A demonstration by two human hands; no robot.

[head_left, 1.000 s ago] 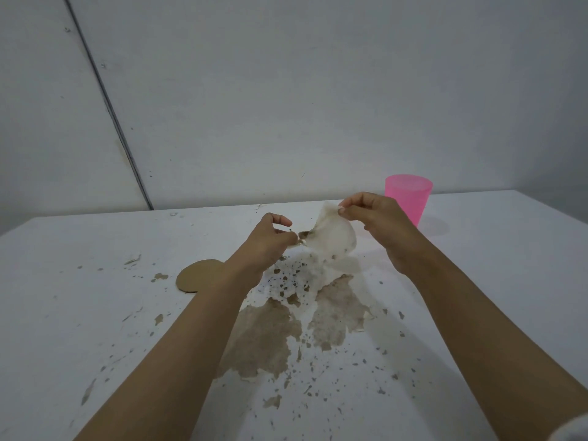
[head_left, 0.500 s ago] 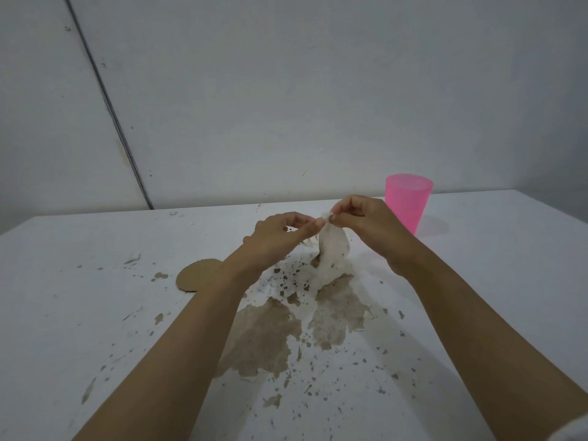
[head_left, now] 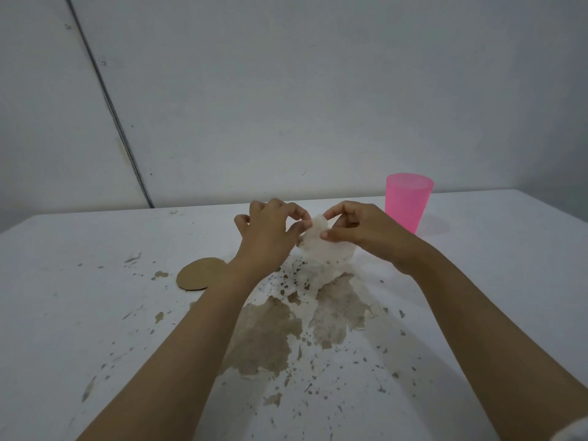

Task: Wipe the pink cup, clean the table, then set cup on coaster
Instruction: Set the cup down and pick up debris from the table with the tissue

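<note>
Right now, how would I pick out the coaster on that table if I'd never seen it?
Start at the white table, then look beside the wrist of the left hand. The coaster is the flat tan disc lying there; its clean round edge sets it apart from the ragged brown patches nearby.

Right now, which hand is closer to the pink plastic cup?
The right hand, beside the pink plastic cup; the left hand is by the round brown cardboard coaster. Both pinch a white tissue.
</note>
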